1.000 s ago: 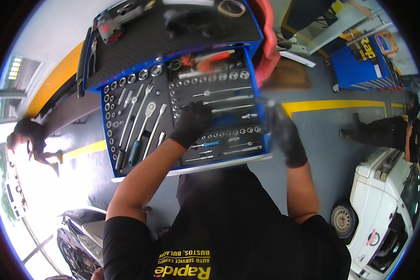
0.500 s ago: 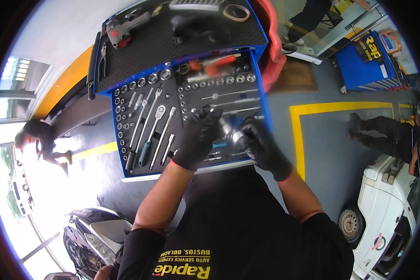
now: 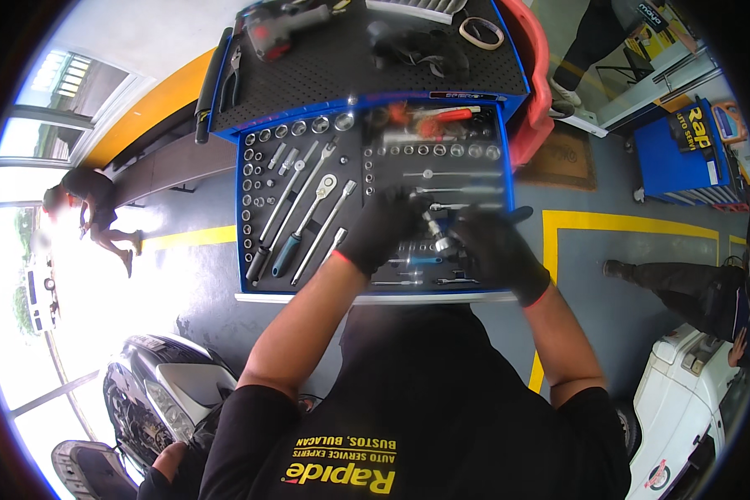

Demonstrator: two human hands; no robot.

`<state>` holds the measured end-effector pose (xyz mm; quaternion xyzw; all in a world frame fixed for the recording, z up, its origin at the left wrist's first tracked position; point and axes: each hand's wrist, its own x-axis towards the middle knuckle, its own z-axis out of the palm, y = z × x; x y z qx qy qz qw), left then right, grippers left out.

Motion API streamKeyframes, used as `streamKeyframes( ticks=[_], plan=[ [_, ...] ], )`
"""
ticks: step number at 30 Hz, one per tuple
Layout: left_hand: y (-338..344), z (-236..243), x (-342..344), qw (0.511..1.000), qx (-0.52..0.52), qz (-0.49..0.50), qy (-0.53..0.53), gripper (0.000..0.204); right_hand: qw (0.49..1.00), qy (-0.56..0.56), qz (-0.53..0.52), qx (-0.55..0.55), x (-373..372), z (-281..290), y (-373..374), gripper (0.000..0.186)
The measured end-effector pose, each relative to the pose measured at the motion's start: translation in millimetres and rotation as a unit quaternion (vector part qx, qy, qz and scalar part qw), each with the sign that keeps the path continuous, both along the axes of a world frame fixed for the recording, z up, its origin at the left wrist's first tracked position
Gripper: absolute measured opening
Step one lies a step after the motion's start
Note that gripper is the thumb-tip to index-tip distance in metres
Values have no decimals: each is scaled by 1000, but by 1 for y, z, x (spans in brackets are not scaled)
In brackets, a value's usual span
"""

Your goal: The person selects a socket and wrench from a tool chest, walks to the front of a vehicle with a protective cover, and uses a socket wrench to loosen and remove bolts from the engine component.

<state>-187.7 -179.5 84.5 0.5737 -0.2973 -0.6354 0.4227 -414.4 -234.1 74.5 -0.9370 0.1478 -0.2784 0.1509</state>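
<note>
Both hands wear black gloves and meet above the open tool drawer (image 3: 375, 297). Between them is a socket wrench (image 3: 444, 245), its shiny metal shaft and round socket showing. My left hand (image 3: 387, 229) is closed at the shaft's upper end, its fingertips blurred. My right hand (image 3: 500, 257) is closed around the tool beside the socket. A dark, rounded end, seemingly a handle, sticks out past the right hand; the fingers hide how the parts join. In the drawer's left half lie a ratchet with a blue-green handle (image 3: 287, 254), long bars and rows of sockets (image 3: 320, 125).
An impact wrench (image 3: 279, 33), pliers (image 3: 231, 79), a black glove-like item (image 3: 417, 50) and a tape roll (image 3: 481, 33) lie on the cabinet top. A red plastic piece (image 3: 535, 100) flanks it. A car (image 3: 171, 400) is behind left, a white vehicle (image 3: 675, 400) right. Other people stand around.
The view has shifted, so the cabinet sits farther right and higher. My hands still hold the socket wrench, now turned so that a dark end shows past my right hand.
</note>
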Motion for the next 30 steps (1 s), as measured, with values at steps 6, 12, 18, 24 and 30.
streamKeyframes(
  ticks=[6, 12, 18, 24, 30],
  plan=[
    [-21, -19, 20, 786, -320, -297, -437, 23, 995, 64, -25, 69, 6, -7, 0, 38],
    [-29, -51, 29, 983, -108, -89, -118, 28, 980, 2, -99, 171, 2, -33, -2, 38],
    [-63, -95, 74, 697, -217, 40, -682, 26, 970, 45, -190, 142, -21, -67, 28, 41],
    [-81, -125, 74, 656, -233, 82, -713, 18, 984, 49, -170, 17, -38, -83, 59, 45],
    [-88, -105, 86, 666, -328, 118, -659, 16, 982, 31, -184, -2, -37, -76, 69, 42]
  ],
)
